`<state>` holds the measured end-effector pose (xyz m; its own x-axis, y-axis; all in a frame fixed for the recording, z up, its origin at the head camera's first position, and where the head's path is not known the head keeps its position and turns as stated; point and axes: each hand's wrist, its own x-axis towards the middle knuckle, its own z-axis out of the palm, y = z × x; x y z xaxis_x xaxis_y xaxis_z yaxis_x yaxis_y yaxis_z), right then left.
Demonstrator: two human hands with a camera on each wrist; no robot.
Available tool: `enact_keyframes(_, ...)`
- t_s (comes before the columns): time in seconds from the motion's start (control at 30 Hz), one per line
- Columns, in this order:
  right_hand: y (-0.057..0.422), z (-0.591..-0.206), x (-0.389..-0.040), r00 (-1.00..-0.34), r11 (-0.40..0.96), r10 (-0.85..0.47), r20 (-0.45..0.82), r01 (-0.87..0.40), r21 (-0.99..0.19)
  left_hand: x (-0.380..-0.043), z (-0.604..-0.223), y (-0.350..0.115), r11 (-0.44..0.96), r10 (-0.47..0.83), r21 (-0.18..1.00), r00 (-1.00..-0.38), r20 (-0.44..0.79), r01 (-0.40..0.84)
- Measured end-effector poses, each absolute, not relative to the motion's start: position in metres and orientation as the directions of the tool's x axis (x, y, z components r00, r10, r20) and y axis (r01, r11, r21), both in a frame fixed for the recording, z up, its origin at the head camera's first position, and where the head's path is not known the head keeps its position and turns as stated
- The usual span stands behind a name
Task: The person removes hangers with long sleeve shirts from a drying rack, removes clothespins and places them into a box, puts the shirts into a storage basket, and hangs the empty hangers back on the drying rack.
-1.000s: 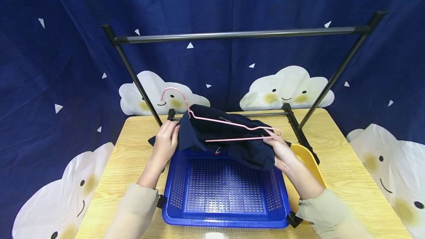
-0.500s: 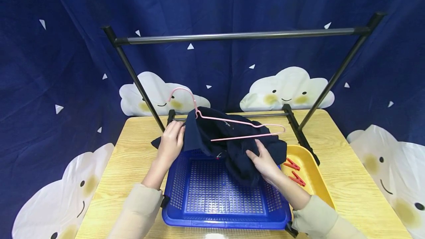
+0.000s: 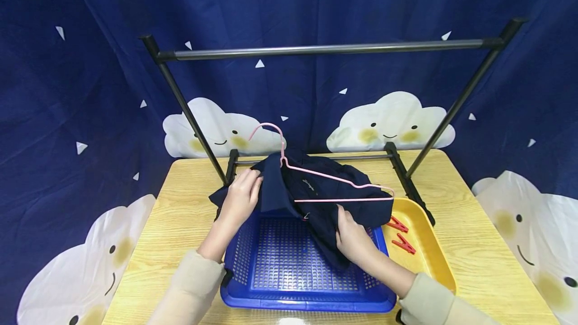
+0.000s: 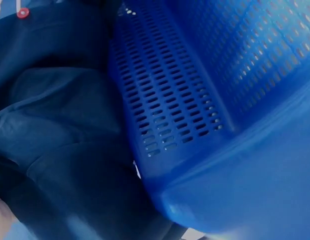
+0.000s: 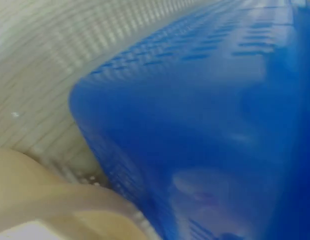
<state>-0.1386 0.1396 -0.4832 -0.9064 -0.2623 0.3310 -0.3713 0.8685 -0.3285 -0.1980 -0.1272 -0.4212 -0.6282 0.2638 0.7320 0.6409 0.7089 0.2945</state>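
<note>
Right grip [image 3: 354, 237] has come off hanger's end [image 3: 393, 194]

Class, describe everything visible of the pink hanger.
The pink hanger is thin, perhaps plastic. Below the rail, its hook curves up and leftward; a notched shoulder slopes to a rounded right end, with a straight, nearly level lower bar. The navy garment hides its left part and backs most of the rest below the hook; the right hand is just under the bar, contact unclear.
</note>
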Motion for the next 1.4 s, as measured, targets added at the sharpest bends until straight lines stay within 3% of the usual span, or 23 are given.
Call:
enact_keyframes(0.17, 0.141, -0.49, -0.134, -0.891, 0.879, -0.31, 0.332, -0.402, -0.256, -0.196, -0.424, -0.122, 0.706, 0.285, 0.291, -0.634, 0.719, 0.646)
enact_keyframes(0.53, 0.143, -0.482, -0.128, -0.942, 0.895, -0.28, 0.186, -0.326, -0.305, -0.195, -0.427, -0.119, 0.708, 0.29, 0.293, -0.644, 0.708, 0.642)
enact_keyframes(0.73, 0.146, -0.458, -0.123, -0.936, 0.928, -0.273, 0.224, -0.317, -0.195, -0.195, -0.427, -0.119, 0.702, 0.303, 0.301, -0.653, 0.694, 0.645)
enact_keyframes(0.87, 0.149, -0.438, -0.12, -0.845, 0.905, -0.338, 0.415, -0.413, -0.103, -0.195, -0.427, -0.118, 0.696, 0.309, 0.292, -0.641, 0.703, 0.656)
enact_keyframes(1.07, 0.155, -0.408, -0.132, -0.587, 0.751, -0.42, 0.692, -0.653, -0.098, -0.195, -0.426, -0.117, 0.695, 0.31, 0.278, -0.625, 0.717, 0.663)
enact_keyframes(1.2, 0.161, -0.399, -0.147, -0.44, 0.681, -0.422, 0.793, -0.731, -0.043, -0.195, -0.425, -0.116, 0.692, 0.316, 0.279, -0.627, 0.712, 0.666)
enact_keyframes(1.27, 0.165, -0.398, -0.154, -0.4, 0.68, -0.424, 0.812, -0.733, -0.006, -0.194, -0.424, -0.116, 0.691, 0.323, 0.276, -0.627, 0.709, 0.668)
enact_keyframes(1.4, 0.171, -0.403, -0.163, -0.419, 0.709, -0.443, 0.793, -0.705, 0.024, -0.194, -0.424, -0.115, 0.691, 0.334, 0.264, -0.622, 0.708, 0.672)
